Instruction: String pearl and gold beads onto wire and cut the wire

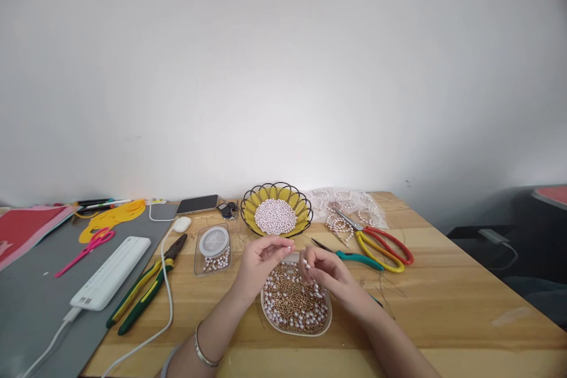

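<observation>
My left hand [261,258] and my right hand [325,271] hover close together over a clear shallow tray [266,314] full of gold and pearl beads. The left fingers pinch a small pearl bead [289,246]. In the right fingers are a few pearl beads [306,264], seemingly on a thin thread too fine to follow. A silver bracelet [201,354] circles my left wrist. Behind the hands stands a black wire basket [248,204] with a yellow lining, holding a heap of pearl beads.
On the wooden table: red and yellow scissors [383,243], teal-handled cutters [354,257], pearl strands [341,204], a clear box with a thread spool [213,245], green pliers [146,289], a white power bank [110,271], a cable, a phone [197,204], pink scissors [86,248].
</observation>
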A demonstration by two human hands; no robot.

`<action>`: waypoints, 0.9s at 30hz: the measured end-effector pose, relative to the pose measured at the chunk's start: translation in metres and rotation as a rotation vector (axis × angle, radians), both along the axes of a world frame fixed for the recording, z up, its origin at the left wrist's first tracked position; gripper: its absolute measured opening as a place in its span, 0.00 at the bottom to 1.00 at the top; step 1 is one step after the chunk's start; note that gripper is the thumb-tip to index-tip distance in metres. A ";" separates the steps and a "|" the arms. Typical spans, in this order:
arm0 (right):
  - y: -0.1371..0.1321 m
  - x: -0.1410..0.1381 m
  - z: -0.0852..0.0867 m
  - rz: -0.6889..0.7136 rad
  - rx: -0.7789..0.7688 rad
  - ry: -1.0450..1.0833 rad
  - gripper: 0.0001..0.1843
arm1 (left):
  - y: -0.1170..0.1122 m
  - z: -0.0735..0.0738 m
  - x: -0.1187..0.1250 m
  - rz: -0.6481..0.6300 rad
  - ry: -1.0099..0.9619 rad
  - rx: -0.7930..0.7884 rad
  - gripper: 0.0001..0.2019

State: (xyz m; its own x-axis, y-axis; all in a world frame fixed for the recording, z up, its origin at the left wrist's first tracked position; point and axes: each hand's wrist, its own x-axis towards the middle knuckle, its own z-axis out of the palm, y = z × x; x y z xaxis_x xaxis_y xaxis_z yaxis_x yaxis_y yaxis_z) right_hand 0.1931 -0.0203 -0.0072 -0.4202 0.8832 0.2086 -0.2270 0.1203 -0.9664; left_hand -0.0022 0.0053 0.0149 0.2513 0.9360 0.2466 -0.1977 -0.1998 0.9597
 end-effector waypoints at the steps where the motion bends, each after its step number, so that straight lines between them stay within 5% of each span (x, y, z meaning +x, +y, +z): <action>1: 0.000 0.000 0.000 -0.001 0.002 -0.006 0.22 | 0.000 0.000 0.000 0.001 0.002 0.016 0.10; 11: 0.001 0.000 -0.001 -0.006 -0.018 -0.050 0.22 | 0.002 0.000 0.001 0.019 0.036 0.110 0.07; 27: 0.000 -0.001 0.000 -0.009 -0.011 -0.046 0.24 | 0.001 -0.001 0.000 0.013 0.059 0.051 0.09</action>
